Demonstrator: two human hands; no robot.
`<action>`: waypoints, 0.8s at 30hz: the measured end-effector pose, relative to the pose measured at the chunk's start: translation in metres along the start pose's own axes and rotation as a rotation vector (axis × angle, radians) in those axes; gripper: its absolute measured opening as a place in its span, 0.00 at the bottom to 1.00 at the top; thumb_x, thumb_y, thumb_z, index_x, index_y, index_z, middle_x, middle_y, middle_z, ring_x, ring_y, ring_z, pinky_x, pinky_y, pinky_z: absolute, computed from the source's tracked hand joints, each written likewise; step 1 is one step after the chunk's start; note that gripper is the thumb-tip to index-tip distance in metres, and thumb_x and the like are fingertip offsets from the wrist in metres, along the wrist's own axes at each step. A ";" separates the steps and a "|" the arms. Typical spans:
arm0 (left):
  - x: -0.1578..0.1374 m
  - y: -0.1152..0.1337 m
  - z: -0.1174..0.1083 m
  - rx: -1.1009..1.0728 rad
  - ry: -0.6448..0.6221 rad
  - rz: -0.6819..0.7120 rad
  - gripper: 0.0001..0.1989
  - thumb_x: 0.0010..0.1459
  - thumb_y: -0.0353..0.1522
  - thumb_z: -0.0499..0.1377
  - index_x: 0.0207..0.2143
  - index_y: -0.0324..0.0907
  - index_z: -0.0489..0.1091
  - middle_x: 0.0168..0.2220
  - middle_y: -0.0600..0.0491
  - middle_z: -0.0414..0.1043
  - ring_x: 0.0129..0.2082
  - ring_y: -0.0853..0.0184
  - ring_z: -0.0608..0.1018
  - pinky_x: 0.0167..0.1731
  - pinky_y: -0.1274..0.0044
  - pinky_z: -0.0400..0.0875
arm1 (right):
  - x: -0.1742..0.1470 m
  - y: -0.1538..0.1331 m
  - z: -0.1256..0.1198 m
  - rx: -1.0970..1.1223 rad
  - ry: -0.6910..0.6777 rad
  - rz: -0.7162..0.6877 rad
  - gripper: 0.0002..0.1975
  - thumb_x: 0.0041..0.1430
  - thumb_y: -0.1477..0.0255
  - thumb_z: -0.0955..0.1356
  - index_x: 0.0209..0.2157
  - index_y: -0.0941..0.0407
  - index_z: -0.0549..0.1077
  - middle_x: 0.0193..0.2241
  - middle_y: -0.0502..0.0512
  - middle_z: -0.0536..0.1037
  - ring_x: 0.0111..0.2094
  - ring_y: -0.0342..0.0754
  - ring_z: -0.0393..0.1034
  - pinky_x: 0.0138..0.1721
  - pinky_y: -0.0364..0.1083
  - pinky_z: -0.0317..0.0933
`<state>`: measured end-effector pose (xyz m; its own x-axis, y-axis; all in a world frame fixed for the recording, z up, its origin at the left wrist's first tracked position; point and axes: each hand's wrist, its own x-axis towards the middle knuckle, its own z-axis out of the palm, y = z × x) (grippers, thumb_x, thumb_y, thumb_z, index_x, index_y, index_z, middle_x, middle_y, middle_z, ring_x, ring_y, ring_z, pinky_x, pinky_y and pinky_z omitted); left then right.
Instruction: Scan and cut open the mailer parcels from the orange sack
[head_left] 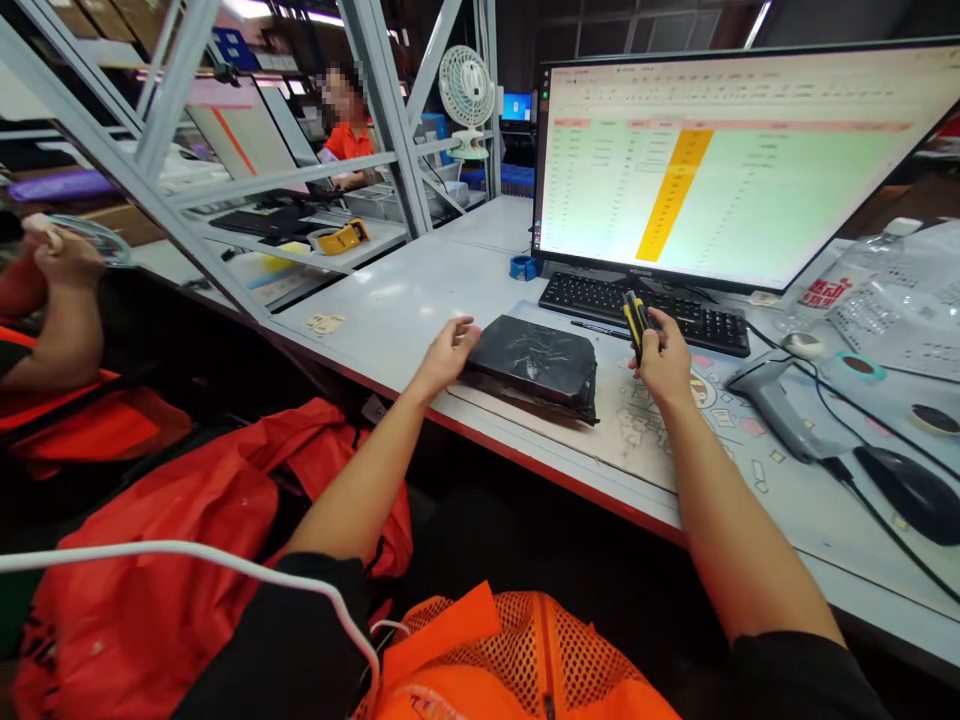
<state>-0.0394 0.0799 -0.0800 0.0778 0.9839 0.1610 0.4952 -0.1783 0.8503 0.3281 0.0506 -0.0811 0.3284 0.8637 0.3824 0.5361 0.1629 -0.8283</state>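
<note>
A package wrapped in black plastic (532, 362) lies flat near the front edge of the white table. At its left end is my left hand (448, 355), fingers loosely apart and close against the wrapping; whether they touch it I cannot tell. My right hand (664, 355) is closed around a yellow and black utility knife (636, 322), held up to the right of the package, in front of the keyboard (645, 310). A black pen (600, 328) lies between the package and the keyboard.
Behind the keyboard stands a large monitor (735, 170). To the right are a barcode scanner (787, 405), a black mouse (911, 490), cables and clear plastic packaging (900, 290). A blue tape roll (523, 267) sits left of the monitor. Other people work at the left beyond the metal frame (397, 130).
</note>
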 end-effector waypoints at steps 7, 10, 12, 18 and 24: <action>-0.051 -0.027 0.020 0.321 0.015 0.113 0.42 0.62 0.51 0.67 0.72 0.44 0.60 0.56 0.43 0.78 0.56 0.48 0.80 0.56 0.66 0.73 | -0.007 -0.061 0.021 -0.157 -0.247 -0.264 0.26 0.71 0.66 0.60 0.65 0.55 0.73 0.46 0.58 0.83 0.39 0.52 0.80 0.48 0.53 0.74; -0.048 -0.027 0.023 0.410 0.028 0.099 0.33 0.65 0.49 0.65 0.65 0.42 0.69 0.47 0.44 0.82 0.50 0.49 0.82 0.50 0.68 0.74 | -0.003 -0.105 0.051 -0.331 -0.451 -0.418 0.24 0.71 0.71 0.60 0.62 0.54 0.77 0.53 0.58 0.82 0.53 0.55 0.77 0.59 0.54 0.68; -0.047 -0.026 0.023 0.433 0.029 0.105 0.29 0.66 0.49 0.64 0.62 0.42 0.72 0.44 0.45 0.83 0.47 0.50 0.83 0.48 0.69 0.74 | 0.000 -0.131 0.073 -0.469 -0.563 -0.436 0.23 0.72 0.73 0.60 0.62 0.54 0.77 0.54 0.60 0.81 0.54 0.58 0.76 0.61 0.57 0.67; -0.052 -0.020 0.020 0.492 0.024 0.096 0.24 0.67 0.50 0.62 0.54 0.41 0.76 0.39 0.46 0.82 0.42 0.52 0.83 0.42 0.71 0.73 | 0.006 -0.169 0.109 -0.750 -0.681 -0.350 0.23 0.70 0.75 0.62 0.62 0.55 0.77 0.53 0.69 0.79 0.51 0.64 0.77 0.53 0.60 0.70; -0.053 -0.018 0.021 0.531 0.018 0.085 0.24 0.67 0.51 0.61 0.50 0.40 0.77 0.40 0.43 0.82 0.44 0.50 0.83 0.43 0.70 0.73 | -0.010 -0.172 0.072 -0.901 -0.744 -0.382 0.22 0.67 0.76 0.63 0.58 0.52 0.80 0.48 0.67 0.81 0.44 0.63 0.78 0.45 0.56 0.70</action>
<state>-0.0345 0.0315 -0.1141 0.1243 0.9650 0.2307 0.8578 -0.2214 0.4638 0.1763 0.0479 0.0283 -0.3328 0.9424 -0.0324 0.9429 0.3322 -0.0228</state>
